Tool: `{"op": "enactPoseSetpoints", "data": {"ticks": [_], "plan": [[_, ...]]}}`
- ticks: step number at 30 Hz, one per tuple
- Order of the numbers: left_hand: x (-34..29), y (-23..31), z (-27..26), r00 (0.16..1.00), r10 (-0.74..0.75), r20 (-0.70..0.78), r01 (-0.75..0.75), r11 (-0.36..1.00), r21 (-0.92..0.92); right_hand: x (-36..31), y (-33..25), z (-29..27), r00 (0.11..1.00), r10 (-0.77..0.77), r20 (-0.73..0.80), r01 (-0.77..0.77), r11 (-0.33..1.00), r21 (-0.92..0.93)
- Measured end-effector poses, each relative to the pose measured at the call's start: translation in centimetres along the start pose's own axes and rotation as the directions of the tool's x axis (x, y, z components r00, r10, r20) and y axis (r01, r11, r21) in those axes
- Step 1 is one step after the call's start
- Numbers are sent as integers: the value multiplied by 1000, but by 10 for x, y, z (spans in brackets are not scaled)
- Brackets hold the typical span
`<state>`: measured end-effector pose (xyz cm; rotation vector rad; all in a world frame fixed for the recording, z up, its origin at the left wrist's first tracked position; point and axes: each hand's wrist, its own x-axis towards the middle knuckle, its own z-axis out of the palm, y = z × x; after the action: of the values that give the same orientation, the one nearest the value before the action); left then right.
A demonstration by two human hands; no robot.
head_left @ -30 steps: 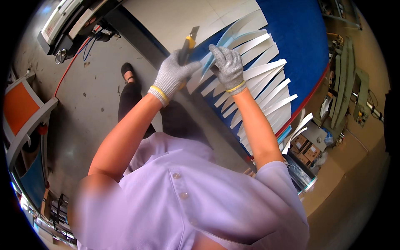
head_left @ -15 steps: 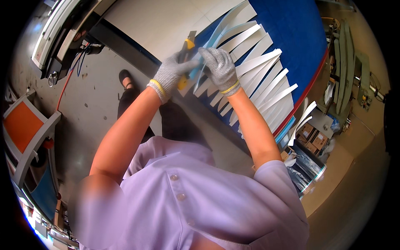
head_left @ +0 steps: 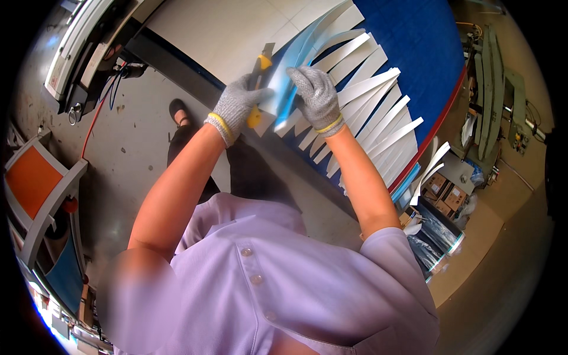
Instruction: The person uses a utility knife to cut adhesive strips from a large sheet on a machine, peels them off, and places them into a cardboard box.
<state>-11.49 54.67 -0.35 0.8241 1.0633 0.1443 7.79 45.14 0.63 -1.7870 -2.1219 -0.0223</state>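
Note:
My left hand [head_left: 235,106], in a grey knit glove with a yellow cuff, is wrapped round a black-and-yellow utility knife [head_left: 264,64]. The knife's blade end points away from me, and the thumb reaches to a blue-and-white strip [head_left: 294,62]. My right hand [head_left: 318,99], gloved alike, is closed at the strip's right edge with bent fingers; the exact grip is partly hidden. The strip is long and curved, its near end blurred between my hands. Just right of it, many white strips [head_left: 373,83] lie fanned out in an overlapping row on the blue table surface [head_left: 423,53].
A pale panel [head_left: 219,35] lies left of the strips. The table has a dark near edge and a red right edge [head_left: 441,127]. Boxes [head_left: 447,195] and wrapped rolls [head_left: 435,236] stand at the right. An orange-panelled frame [head_left: 34,180] is on the left.
The blue-and-white strip has turned to show a broader face, and its near end has swung. Both hands have shifted slightly apart. The knife remains in my left hand.

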Motion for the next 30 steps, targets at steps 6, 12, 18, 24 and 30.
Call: {"op": "enactPoseSetpoints", "data": {"ticks": [6,12,18,24,30], "plan": [[15,-4,-10,942,314,-123,-153,724,673,1,15,-22,999,-49,4,49,997,60],[5,-13,-24,888,428,-169,-167,642,748,28,23,-67,866,-168,-471,29,957,-288],[-52,-30,-47,927,193,-321,-132,970,202,85,9,-31,983,-174,-59,135,901,-413],[-49,-59,-72,909,111,-403,-65,990,127,120,-10,38,938,-221,268,300,905,-302],[-59,-45,-67,918,50,-394,-14,995,96,124,-12,49,913,-257,318,316,937,-151]]}}
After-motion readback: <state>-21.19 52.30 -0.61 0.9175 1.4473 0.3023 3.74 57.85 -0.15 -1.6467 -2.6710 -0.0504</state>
